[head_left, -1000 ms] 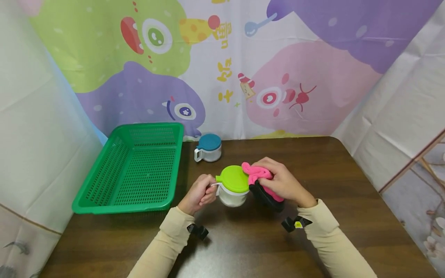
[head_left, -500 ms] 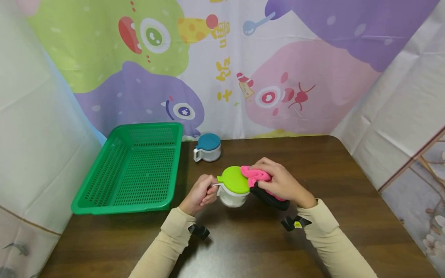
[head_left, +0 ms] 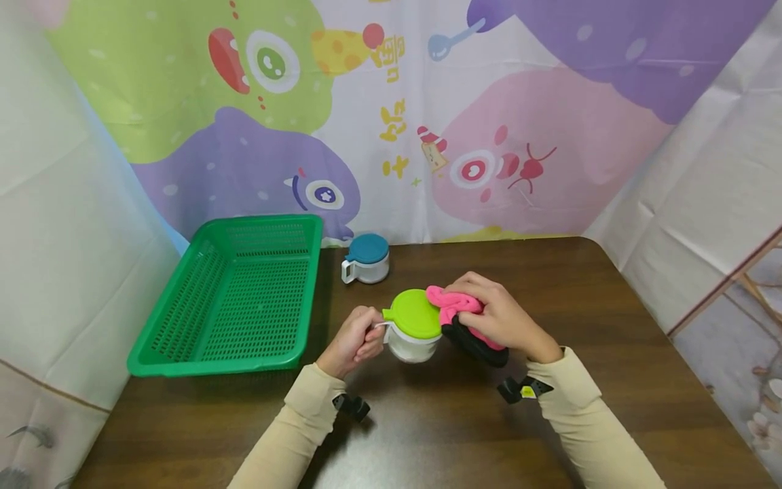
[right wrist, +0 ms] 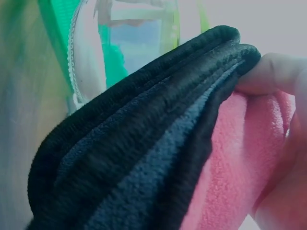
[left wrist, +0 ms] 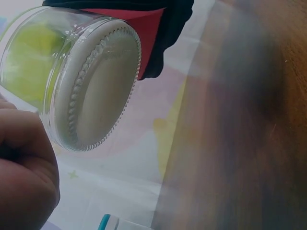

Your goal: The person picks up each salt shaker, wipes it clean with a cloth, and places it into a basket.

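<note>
In the head view my left hand (head_left: pixel 352 341) grips the handle of a clear glass jar (head_left: pixel 412 349) with a lime-green lid (head_left: pixel 415 314). The left wrist view shows the jar's ridged glass base (left wrist: pixel 103 91), held up off the table and tilted. My right hand (head_left: pixel 497 316) holds a bunched pink cloth (head_left: pixel 455 303) with a black edge (head_left: pixel 475 345). The cloth touches the right side of the lid. Up close in the right wrist view, the folded black border (right wrist: pixel 139 115) hides part of the jar, and the thumb and fingers pinch the pink side.
A second jar with a blue lid (head_left: pixel 368 249) stands farther back on the brown wooden table (head_left: pixel 427 435). To the left is a green perforated plastic basket (head_left: pixel 308 299). A printed cartoon curtain (head_left: pixel 391 204) hangs behind the table.
Both hands keep their hold on the jar and the cloth. The cloth shifts slightly against the lid's right edge, and the jar moves very little.
</note>
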A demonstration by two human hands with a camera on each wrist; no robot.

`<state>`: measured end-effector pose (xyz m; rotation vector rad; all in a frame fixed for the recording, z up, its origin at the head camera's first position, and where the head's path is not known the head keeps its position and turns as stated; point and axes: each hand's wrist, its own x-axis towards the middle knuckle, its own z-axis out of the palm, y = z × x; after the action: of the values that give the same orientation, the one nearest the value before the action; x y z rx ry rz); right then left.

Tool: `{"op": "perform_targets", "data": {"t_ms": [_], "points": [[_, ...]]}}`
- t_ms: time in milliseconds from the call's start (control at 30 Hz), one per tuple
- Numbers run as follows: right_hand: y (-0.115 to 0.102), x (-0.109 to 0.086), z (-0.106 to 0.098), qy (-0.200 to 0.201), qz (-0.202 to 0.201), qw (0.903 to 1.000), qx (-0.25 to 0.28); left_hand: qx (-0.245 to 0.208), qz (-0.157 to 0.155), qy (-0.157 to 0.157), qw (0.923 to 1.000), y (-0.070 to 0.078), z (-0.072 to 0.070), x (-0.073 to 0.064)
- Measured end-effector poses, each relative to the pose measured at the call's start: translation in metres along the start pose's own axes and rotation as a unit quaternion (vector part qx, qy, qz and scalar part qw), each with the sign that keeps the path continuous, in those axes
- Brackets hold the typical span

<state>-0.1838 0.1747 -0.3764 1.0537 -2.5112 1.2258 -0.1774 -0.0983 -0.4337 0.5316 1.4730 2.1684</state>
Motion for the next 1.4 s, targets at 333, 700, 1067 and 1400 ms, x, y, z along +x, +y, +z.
{"op": "perform_targets", "data": {"t_ms": [333,700,1067,1400], "points": [[-0.006,0.003,-0.010,0.021,-0.027,0.9994,-0.007,0.000,0.000,0.002,1.0000,-0.002,-0.003,0.001],[-0.019,0.005,-0.014,-0.059,-0.037,0.9944,-0.080,0.008,0.008,-0.003,0.9999,-0.002,-0.001,0.001],[-0.027,0.006,-0.009,-0.134,-0.033,0.9764,-0.166,0.033,-0.008,0.020,0.9992,-0.007,0.002,0.001],[-0.033,0.005,-0.008,-0.141,-0.039,0.9715,-0.187,0.032,-0.005,0.028,0.9991,-0.007,0.004,0.003]]}}
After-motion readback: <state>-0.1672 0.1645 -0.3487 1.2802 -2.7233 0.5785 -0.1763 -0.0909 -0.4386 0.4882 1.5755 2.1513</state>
